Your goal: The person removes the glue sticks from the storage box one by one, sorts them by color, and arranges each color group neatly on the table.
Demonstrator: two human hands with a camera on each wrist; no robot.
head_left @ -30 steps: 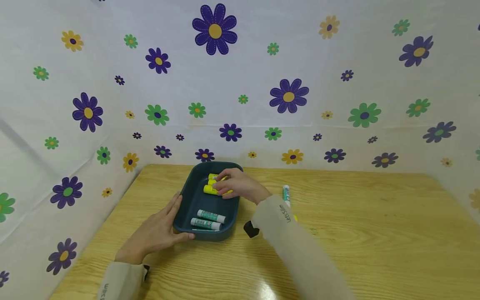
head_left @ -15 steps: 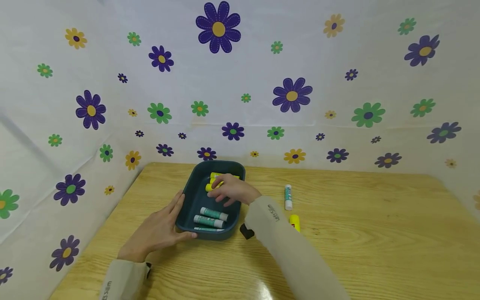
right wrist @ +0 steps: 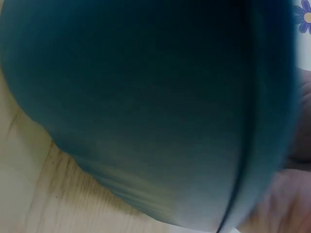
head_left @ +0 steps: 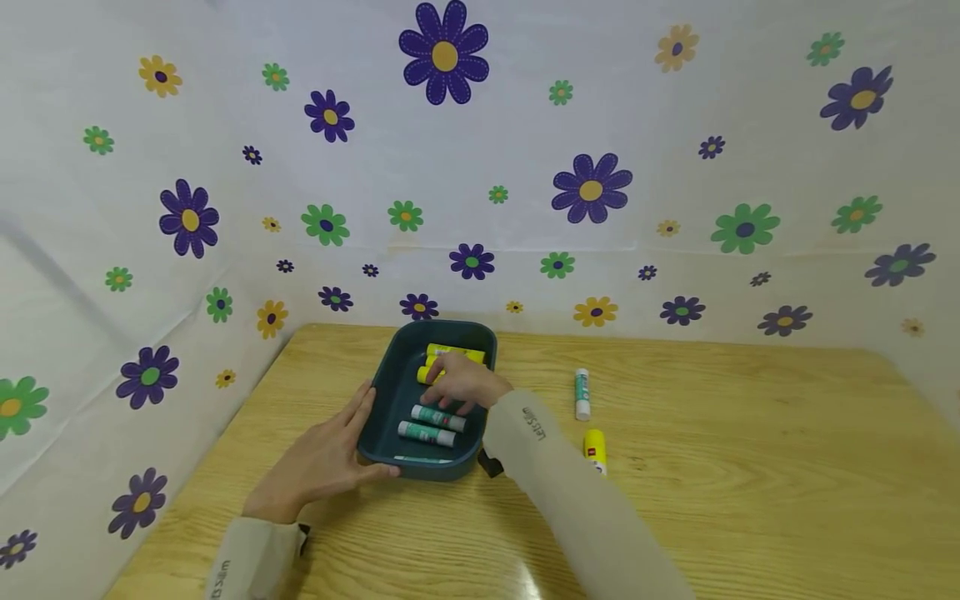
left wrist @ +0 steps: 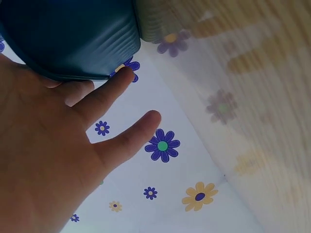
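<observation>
My left hand (head_left: 318,462) rests against the left side of a dark teal plastic bin (head_left: 386,417), thumb at its near wall. In the left wrist view, the fingers (left wrist: 129,141) look straight and spread beside the bin. My right hand (head_left: 465,382) reaches inside over the bin's right wall, fingers bent down loosely. Its fingertips lie just above a green-and-white glue stick (head_left: 441,418); contact cannot be told. Another green glue stick (head_left: 426,434) lies nearer, with a third partly hidden by the near wall. Yellow glue sticks (head_left: 455,352) lie at the far end, partly behind the right hand.
Right of the bin, a green-and-white glue stick (head_left: 582,394) and a yellow glue stick (head_left: 595,450) lie on the wooden table (head_left: 735,450). The right sleeve partly covers the yellow one. A flowered white cloth (head_left: 517,225) hangs behind and on the left.
The right hand has moved from the yellow glue sticks toward the green ones. Two green sticks have shifted toward the bin's far end. The left hand keeps its place on the bin.
</observation>
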